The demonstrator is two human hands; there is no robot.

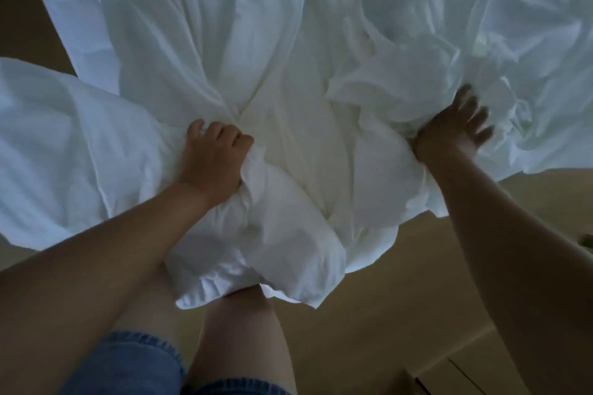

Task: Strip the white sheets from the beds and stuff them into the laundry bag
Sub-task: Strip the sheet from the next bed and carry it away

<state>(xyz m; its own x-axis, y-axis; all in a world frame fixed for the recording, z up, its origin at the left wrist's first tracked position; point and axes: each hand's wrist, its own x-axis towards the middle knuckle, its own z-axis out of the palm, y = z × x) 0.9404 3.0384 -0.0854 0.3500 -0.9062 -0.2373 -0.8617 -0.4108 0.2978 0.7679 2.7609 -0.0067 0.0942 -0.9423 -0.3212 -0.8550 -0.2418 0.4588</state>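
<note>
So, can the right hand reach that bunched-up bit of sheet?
Probably yes: the right hand lies against the bunched sheet with nothing between them, though blur hides whether it grips.

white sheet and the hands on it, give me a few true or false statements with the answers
1. The left hand has a grip on a bunch of the white sheet. True.
2. The right hand hangs clear of the sheet. False: its spread fingers are against the fabric.
3. The sheet lies flat and smooth. False: it is wrinkled and bunched, with a wad drooping below the left hand.
4. The person wears denim shorts. True.
</note>
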